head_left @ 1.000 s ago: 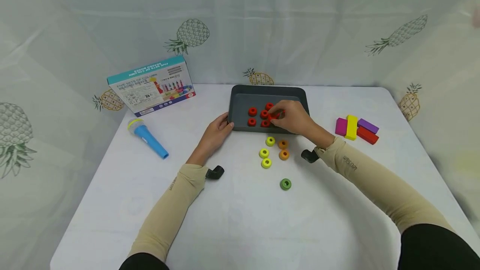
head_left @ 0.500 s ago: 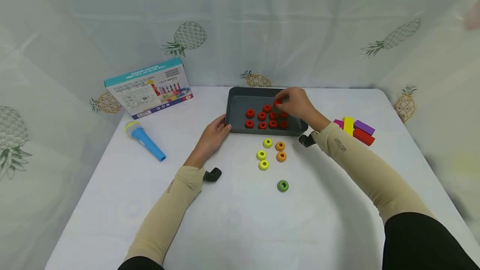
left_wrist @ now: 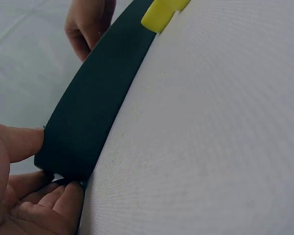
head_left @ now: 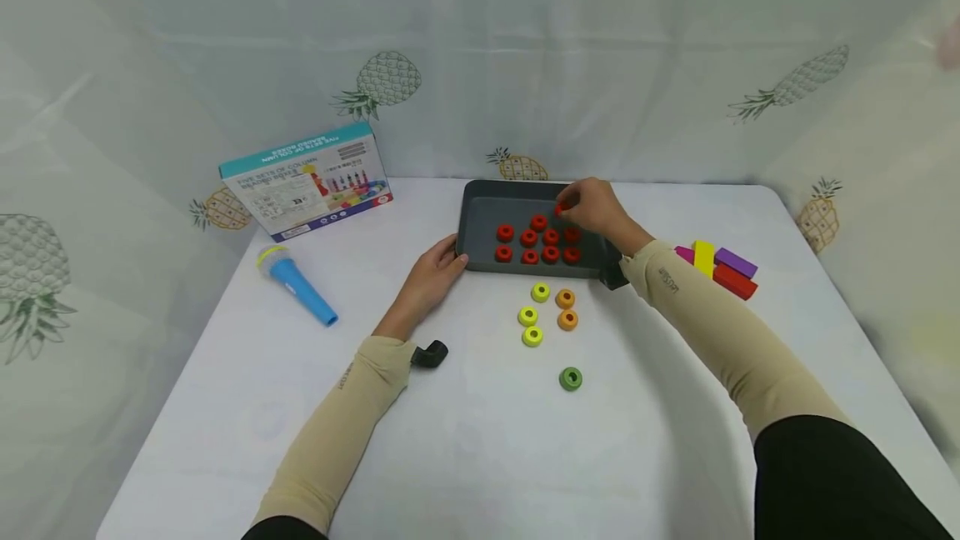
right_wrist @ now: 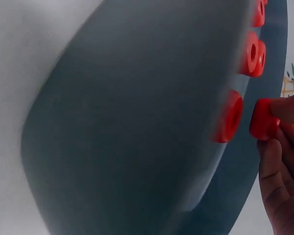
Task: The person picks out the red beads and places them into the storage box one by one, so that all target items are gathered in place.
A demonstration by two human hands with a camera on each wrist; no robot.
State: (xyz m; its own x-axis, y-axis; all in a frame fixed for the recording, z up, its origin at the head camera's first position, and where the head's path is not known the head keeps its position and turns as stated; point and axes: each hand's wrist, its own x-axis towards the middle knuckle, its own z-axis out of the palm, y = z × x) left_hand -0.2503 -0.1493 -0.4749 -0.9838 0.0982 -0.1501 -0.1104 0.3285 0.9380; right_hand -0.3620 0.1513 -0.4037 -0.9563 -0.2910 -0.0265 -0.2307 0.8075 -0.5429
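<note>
Eight red rings [head_left: 538,241] now lie in the grey tray [head_left: 480,205] — the right hand [head_left: 592,205], moved to the far row, pinches another ring [head_left: 559,208], while the left hand [head_left: 433,271] grips the tray's corner.

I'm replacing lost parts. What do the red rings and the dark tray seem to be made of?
Red rings: probably painted wood or plastic; smooth, evenly coloured, slight sheen in the right wrist view.
Dark tray: probably matte plastic or coated metal; thin rim, rounded corners, dull grey surface.

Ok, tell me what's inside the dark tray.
The tray holds eight red rings lying in rows; the right hand pinches a ninth above, hiding the floor beneath it.
</note>
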